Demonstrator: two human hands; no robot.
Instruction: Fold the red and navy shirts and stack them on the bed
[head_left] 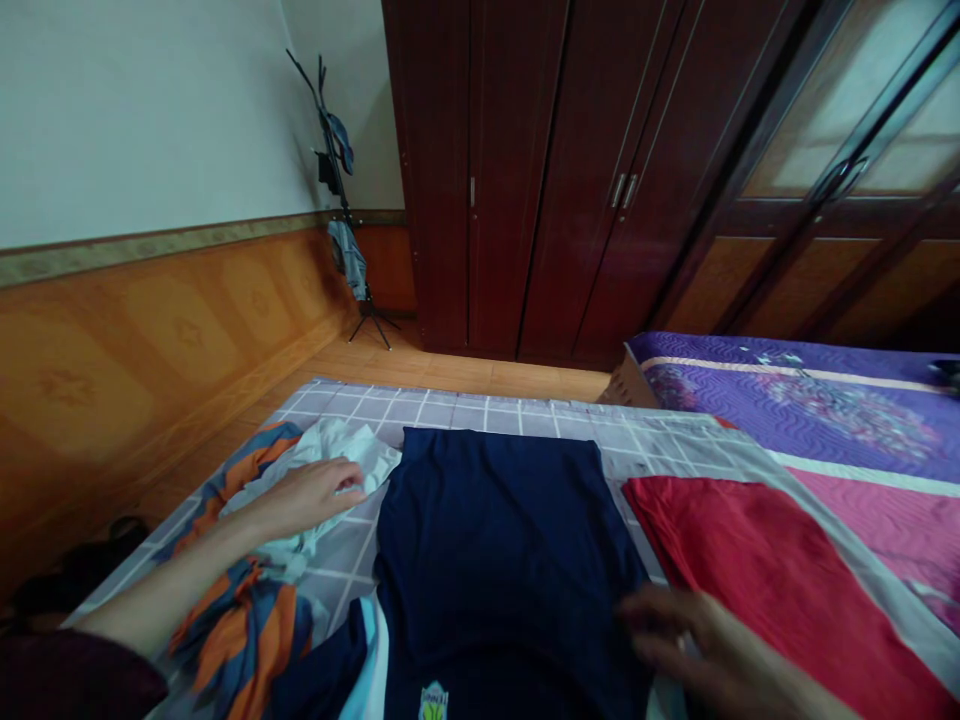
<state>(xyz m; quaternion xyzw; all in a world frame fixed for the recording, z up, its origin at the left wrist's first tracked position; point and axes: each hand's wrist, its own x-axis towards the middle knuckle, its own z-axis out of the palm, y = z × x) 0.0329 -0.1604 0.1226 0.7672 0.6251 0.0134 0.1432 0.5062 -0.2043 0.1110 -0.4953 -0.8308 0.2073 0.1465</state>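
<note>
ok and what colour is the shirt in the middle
The shirt is dark navy blue; it shows best in the head view.

- My left hand (304,498) rests on a white cloth (367,453), beside a navy shirt (502,540).
- My right hand (697,640), fingers spread, sits at the shirt's right edge, near a red cloth (757,570).
- An orange-and-blue cloth (255,625) lies under my left forearm.
- All of it lies on a checked sheet (450,412).
- Beyond are a purple quilt (795,400), a wardrobe (585,170) and a clothes rack (337,190).
</note>
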